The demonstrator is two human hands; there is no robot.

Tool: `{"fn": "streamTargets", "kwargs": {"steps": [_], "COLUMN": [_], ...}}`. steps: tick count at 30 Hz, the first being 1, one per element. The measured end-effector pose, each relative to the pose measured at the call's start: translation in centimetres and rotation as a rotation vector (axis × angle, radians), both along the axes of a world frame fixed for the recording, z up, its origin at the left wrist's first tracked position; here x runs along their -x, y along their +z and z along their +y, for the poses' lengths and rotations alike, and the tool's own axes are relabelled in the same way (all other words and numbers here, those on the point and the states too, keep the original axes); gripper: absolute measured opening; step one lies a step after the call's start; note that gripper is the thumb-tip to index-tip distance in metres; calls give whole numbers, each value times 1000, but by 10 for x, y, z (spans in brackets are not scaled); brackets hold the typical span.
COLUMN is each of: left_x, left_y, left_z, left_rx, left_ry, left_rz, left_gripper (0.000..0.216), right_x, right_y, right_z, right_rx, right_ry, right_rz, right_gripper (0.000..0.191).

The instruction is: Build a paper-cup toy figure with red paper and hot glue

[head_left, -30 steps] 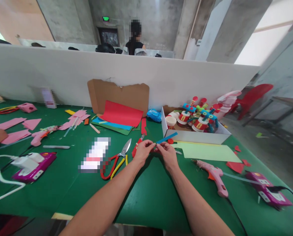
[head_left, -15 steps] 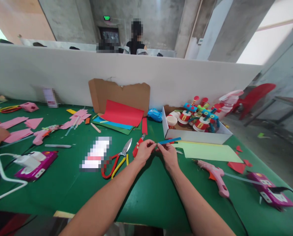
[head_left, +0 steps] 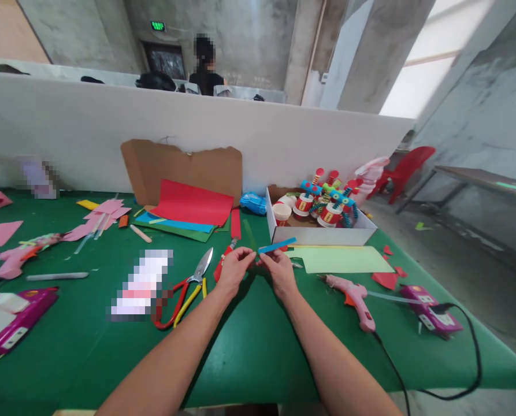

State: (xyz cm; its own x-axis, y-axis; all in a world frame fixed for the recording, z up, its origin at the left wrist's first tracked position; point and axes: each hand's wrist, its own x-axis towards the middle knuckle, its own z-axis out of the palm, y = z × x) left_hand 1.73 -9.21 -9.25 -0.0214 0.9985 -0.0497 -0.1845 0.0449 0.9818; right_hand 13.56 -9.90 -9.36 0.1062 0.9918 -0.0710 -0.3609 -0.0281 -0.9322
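Note:
My two hands meet just above the green table (head_left: 258,346) at its middle. My right hand (head_left: 279,270) pinches one end of a blue paper strip (head_left: 277,245) that sticks out to the right. My left hand (head_left: 236,267) has its fingertips pinched together at the strip's left end, touching the right hand's fingers. A red paper piece shows under the hands. Red and yellow handled scissors (head_left: 184,292) lie just left of my left hand. A pink glue gun (head_left: 353,292) lies to the right of my right hand.
A white box (head_left: 322,234) of finished paper-cup figures stands behind a pale green sheet (head_left: 340,260). Red, blue and green sheets (head_left: 188,211) lean on cardboard at the white partition. Pink paper scraps and another glue gun (head_left: 19,254) lie left. Purple devices (head_left: 431,315) sit at both sides.
The view has swung to the right, so everything sits further left in the picture. My hands stay pinched together on the blue strip, which now lies flatter.

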Motion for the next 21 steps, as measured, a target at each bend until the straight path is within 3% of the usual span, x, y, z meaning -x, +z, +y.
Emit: {"fn": "streamTargets", "kwargs": {"steps": [8, 21], "left_x": [-1, 1], "left_y": [5, -2], "left_z": [-2, 1], "left_rx": [-3, -63], "left_ry": [-23, 1], "left_rz": [-18, 113], "left_gripper": [30, 30], "right_x": [-4, -4], "right_y": [-4, -1], "right_z": [4, 2], "right_rx": [139, 110], "right_ry": [92, 105], "right_rz": [225, 155], "right_gripper": [30, 39]}}
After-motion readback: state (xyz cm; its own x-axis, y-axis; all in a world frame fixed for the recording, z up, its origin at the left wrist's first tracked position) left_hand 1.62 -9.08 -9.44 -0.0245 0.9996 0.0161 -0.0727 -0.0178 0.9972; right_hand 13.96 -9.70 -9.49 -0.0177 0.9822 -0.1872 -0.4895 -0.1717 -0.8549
